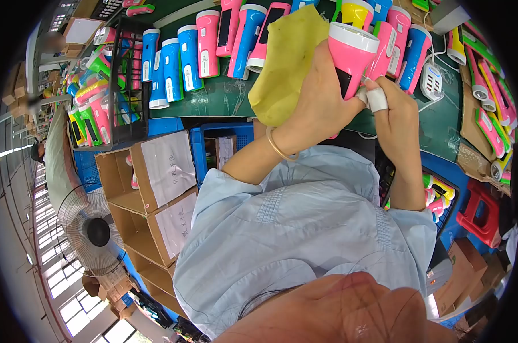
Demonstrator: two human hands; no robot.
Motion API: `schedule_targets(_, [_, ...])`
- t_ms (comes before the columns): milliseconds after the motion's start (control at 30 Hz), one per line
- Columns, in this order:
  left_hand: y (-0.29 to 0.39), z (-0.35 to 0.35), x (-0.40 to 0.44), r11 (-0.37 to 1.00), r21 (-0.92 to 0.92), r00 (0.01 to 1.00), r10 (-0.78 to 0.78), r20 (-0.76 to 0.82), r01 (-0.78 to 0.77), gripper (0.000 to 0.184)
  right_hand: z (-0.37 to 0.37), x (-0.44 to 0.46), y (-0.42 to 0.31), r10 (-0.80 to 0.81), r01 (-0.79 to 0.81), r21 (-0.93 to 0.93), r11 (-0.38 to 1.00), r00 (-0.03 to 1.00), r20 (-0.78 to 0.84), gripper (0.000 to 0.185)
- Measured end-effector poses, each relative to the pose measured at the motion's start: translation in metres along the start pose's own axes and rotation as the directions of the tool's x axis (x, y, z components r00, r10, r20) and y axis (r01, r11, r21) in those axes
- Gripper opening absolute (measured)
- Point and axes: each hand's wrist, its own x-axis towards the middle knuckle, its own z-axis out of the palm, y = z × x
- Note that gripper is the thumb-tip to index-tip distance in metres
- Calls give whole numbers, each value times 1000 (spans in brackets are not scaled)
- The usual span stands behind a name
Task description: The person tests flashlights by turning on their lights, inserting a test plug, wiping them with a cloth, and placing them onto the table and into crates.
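A pink flashlight [352,48] with a broad white head and a dark panel is in my left hand [319,103], its head pointing up and away from me. A yellow cloth [284,63] hangs beside that hand, partly behind its fingers. My right hand [395,108] is closed at the lower side of the flashlight, with white tape around the fingertips. Something thin shows at those fingertips, too small to make out. Just beyond my hands, pink and blue flashlights [207,43] stand in a row on the green table [230,94].
A white multi-port charger [431,80] with cables sits on the right. A black crate [127,86] of flashlights stands at the left, above cardboard compartments [124,183]. More flashlights [490,134] lie at the far right, near a red stool [479,214]. A fan [96,231] stands at the lower left.
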Motion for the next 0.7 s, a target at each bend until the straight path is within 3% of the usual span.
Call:
schedule_targets(33, [0, -1, 0, 1000, 26, 999, -6, 36, 5, 68, -3, -1, 3, 28, -30, 45, 999, 999, 40, 16])
schedule_targets(133, [0, 2, -1, 996, 68, 993, -61, 97, 54, 67, -6, 0, 13, 29, -24, -46, 999, 993, 111, 17])
schedule_targets(233, [-10, -1, 1, 998, 57, 999, -35, 40, 33, 59, -10, -6, 10, 89, -109, 188, 976, 990, 111, 17])
schedule_targets(267, [-19, -1, 8, 999, 33, 1000, 11, 3, -11, 56, -19, -14, 10, 104, -102, 253, 962, 995, 6, 17])
schedule_targets(300, [-20, -11, 17, 935, -284, 976, -217, 23, 214, 41, -32, -20, 6, 129, -91, 292, 952, 985, -111, 17])
schedule_targets(333, [-22, -22, 26, 725, -577, 900, -434, 42, 376, 27, -41, -23, 4, 209, -130, 308, 943, 948, -240, 21])
schedule_targets(367, [-22, -28, 32, 701, -609, 875, -483, -22, 372, 20, -49, -24, 3, 300, -190, 333, 924, 898, -321, 26])
schedule_targets(433, [4, -21, 38, 553, -755, 862, -507, 31, 353, 20, -50, -16, 11, 406, -255, 417, 872, 854, -326, 31])
schedule_targets(467, [13, -5, 37, 553, -766, 875, -484, 24, 327, 22, -52, -15, 20, 326, -269, 437, 858, 943, -60, 28])
schedule_targets(500, [21, 14, 39, 554, -779, 889, -458, 11, 295, 25, -43, -14, 17, 255, -301, 464, 834, 954, 161, 26])
schedule_targets(533, [21, 22, 40, 732, -626, 949, -311, 42, 268, 38, -27, -17, 9, 279, -361, 380, 851, 926, 256, 29])
schedule_targets(567, [27, 27, 41, 676, -673, 953, -239, 184, 299, 70, -26, -20, 12, 383, -424, 591, 687, 902, 201, 32])
schedule_targets(600, [29, 26, 44, 681, -678, 960, -206, 188, 279, 70, -26, -23, 14, 483, -400, 777, 486, 864, 143, 36])
schedule_targets(633, [27, 23, 47, 683, -683, 966, -178, 188, 259, 70, -35, -29, 36, 599, -270, 914, 303, 799, 38, 40])
schedule_targets(667, [19, 14, 49, 782, -590, 978, -120, 172, 200, 67, -56, -29, 53, 632, -232, 906, 355, 773, -50, 40])
schedule_targets(700, [12, 10, 50, 765, -600, 971, -152, 185, 234, 64, -78, -21, 66, 657, -194, 894, 404, 742, -136, 39])
